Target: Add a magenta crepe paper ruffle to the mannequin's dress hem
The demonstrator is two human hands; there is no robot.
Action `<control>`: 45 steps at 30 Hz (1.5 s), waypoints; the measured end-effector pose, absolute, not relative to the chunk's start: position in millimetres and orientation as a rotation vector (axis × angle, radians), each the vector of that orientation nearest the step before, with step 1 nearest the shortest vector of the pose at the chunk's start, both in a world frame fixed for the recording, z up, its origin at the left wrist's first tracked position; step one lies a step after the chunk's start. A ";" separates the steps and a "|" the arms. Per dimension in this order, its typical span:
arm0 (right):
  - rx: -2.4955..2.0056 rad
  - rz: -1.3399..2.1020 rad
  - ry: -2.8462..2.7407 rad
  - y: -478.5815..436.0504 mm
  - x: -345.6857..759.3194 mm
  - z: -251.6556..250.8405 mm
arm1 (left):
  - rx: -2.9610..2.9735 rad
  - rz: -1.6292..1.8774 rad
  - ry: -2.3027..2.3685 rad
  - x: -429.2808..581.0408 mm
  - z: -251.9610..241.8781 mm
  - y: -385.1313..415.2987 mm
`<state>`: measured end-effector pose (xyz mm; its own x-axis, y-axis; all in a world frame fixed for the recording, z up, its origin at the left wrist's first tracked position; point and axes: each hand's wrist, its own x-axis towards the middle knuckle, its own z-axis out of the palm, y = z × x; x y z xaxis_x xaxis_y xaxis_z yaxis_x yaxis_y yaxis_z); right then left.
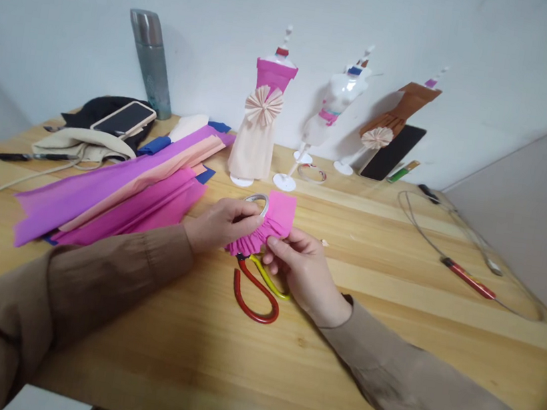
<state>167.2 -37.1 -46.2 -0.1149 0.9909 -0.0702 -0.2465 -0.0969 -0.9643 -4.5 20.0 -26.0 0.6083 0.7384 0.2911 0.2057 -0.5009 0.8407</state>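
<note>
A strip of pink crepe paper (280,214) is held between my hands, gathered into small pleats along its left part and flat at its upper right end. My left hand (224,224) is closed on the pleated end, with a pale ring like a tape roll (259,199) at its fingertips. The right hand (302,269) pinches the lower right edge of the paper between thumb and fingers. Scissors with one red and one yellow handle (256,316) lie on the table just below; their blades are hidden under the paper and hands.
Behind stand a small dress form in pink and cream paper (269,73), a bare white one (341,93) and one in brown paper (402,104). Coloured paper sheets (119,191), a phone (124,119) and a flask (153,68) are left. A red-handled corded tool (468,279) lies right.
</note>
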 end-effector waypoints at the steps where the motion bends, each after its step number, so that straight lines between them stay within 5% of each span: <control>1: -1.044 1.454 -1.044 -36.8 167.2 -47.0 | 1.985 0.828 0.744 -4.4 -26.9 19.9; 22: -1.018 1.329 -1.091 -41.1 165.9 -43.2 | 1.916 0.865 0.815 -2.2 -30.8 19.0; 45: -0.958 1.711 -0.687 -37.1 165.1 -42.5 | 2.036 0.868 0.795 -2.0 -29.5 19.7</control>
